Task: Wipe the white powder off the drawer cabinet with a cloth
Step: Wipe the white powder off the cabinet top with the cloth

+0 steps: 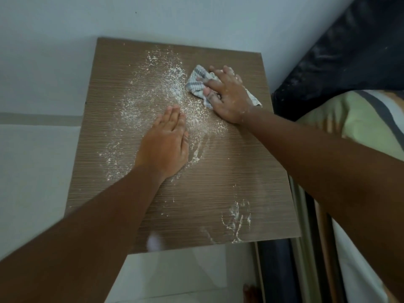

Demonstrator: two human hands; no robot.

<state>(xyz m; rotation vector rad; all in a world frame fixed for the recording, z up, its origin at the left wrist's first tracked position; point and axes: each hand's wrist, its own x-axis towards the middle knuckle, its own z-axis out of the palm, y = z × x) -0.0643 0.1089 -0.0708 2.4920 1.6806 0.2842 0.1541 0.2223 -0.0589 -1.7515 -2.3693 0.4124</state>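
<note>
The brown wood-grain top of the drawer cabinet (pixel 229 171) fills the middle of the view. White powder (pixel 166 88) is scattered across its far centre, with a smaller patch (pixel 237 217) near the front right edge. My right hand (pixel 229 95) presses a white cloth with grey stripes (pixel 197 83) flat against the top at the far right, its fingers dusted with powder. My left hand (pixel 166 143) lies flat on the top, palm down and fingers together, at the edge of the powder. It holds nothing.
A pale wall (pixel 175 18) stands behind and to the left of the cabinet. A dark headboard (pixel 349 62) and a bed with green and striped bedding (pixel 360 123) are close on the right. Light floor tiles (pixel 185 276) lie below the front edge.
</note>
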